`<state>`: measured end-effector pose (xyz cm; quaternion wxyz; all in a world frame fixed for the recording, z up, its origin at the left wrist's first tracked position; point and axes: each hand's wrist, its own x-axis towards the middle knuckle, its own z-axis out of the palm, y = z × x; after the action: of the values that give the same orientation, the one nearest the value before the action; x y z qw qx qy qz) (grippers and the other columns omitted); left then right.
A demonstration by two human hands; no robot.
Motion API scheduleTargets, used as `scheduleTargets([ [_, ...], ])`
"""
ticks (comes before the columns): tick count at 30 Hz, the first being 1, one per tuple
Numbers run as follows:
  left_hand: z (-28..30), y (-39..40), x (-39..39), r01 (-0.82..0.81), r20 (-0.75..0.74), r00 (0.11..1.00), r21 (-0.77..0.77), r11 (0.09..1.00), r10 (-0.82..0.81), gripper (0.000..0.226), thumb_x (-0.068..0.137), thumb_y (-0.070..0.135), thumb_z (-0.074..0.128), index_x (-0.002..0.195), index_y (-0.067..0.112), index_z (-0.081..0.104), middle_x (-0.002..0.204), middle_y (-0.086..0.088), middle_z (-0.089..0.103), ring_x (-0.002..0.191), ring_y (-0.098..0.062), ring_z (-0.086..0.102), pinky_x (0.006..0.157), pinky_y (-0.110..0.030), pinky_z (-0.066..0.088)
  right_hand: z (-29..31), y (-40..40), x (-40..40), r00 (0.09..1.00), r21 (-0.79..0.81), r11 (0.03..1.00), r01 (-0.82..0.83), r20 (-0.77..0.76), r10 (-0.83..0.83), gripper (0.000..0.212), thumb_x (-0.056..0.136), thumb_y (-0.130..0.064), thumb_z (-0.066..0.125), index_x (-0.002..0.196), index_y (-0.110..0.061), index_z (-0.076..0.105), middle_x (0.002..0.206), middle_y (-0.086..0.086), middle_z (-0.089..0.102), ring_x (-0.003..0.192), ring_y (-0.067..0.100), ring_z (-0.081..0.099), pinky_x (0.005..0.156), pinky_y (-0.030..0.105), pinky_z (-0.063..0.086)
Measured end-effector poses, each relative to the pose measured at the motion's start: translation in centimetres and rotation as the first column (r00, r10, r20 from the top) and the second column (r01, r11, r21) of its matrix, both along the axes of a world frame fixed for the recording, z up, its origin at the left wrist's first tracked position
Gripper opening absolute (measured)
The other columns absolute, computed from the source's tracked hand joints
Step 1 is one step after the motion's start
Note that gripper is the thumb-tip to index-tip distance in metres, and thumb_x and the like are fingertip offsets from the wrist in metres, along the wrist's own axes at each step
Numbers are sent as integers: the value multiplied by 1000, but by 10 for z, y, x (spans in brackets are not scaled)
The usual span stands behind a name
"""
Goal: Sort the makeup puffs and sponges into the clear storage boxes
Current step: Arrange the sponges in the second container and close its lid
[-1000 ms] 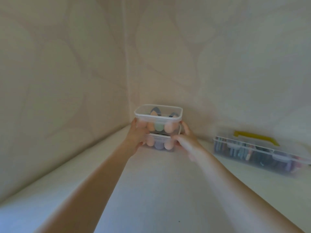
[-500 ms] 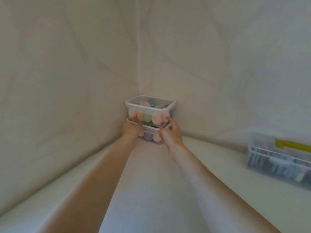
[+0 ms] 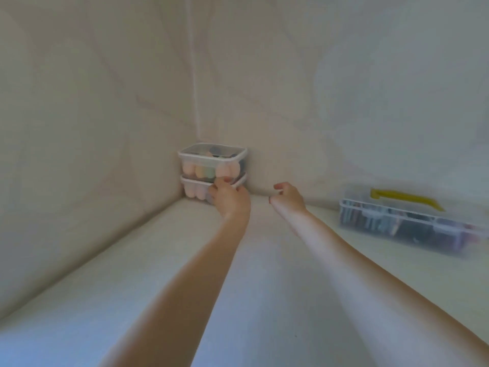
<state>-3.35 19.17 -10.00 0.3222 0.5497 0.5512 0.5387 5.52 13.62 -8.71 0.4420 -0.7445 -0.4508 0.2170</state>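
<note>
Since both boxes are lidded, filled and stacked in the corner at the centre of the frame, the sorting looks all but finished. The top box point(image 3: 213, 158) sits squarely on the bottom box point(image 3: 201, 190), and both are pressed close to the 2 walls. Pale pink, green and darker sponges point(image 3: 209, 170) show through the clear sides; no loose puffs or sponges can be seen on the tabletop point(image 3: 264, 274).

The left hand point(image 3: 229, 198) rests against the front of the bottom box, its fingers point(image 3: 223, 181) lightly bent and touching the seam between the 2 boxes. Whether they grip the rim or merely press it is not clear from this angle. The right hand point(image 3: 287, 196) hangs free just right of the stack, fingers loosely curled, holding nothing and touching neither box.

At the right of the frame a long clear case point(image 3: 412, 226) with a yellow handle point(image 3: 404, 201) lies well apart from the stack; its contents are too blurred to name.

What seems left is only a last nudge of the stack and drawing the left hand away.
</note>
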Motion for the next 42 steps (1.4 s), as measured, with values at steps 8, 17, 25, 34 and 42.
scheduleTargets([
  [8,-8,-93,89,480,-75,864,-175,860,-498,45,92,8,48,135,6,39,138,-16,45,120,-29,50,96,-27,40,3,-130,115,811,32,864,503,330,-484,35,90,-7,48,124,-5,55,134,24,44,128,39,36,106,37,30],
  [17,-9,-132,147,657,-153,713,-194,728,-684,60,91,5,46,146,19,27,137,-12,48,112,-25,52,80,-23,38,-7,-175,177,720,-81,717,692,144,-679,36,95,-23,46,130,-22,50,150,21,20,135,43,26,115,43,24],
  [25,-6,-93,106,494,-149,833,-233,838,-533,59,92,8,46,146,14,24,142,-13,43,128,-28,45,99,-28,39,-4,-145,134,832,-55,832,552,-20,-554,36,91,-14,49,123,-25,59,143,16,24,125,41,35,106,35,36],
  [34,-13,-37,32,370,-73,918,-201,907,-390,67,95,17,49,151,19,12,151,-8,30,132,-27,38,108,-33,32,-10,-76,65,966,-13,967,256,-33,-256,44,92,-10,40,131,-27,55,137,15,26,123,37,44,109,34,37],
  [42,-30,0,31,488,-17,866,-191,851,-500,81,87,0,53,151,22,9,157,-7,17,138,-24,32,109,-31,32,-24,-44,83,964,23,964,264,-18,-264,47,91,-5,37,131,-23,55,133,15,27,121,37,44,110,36,36],
])
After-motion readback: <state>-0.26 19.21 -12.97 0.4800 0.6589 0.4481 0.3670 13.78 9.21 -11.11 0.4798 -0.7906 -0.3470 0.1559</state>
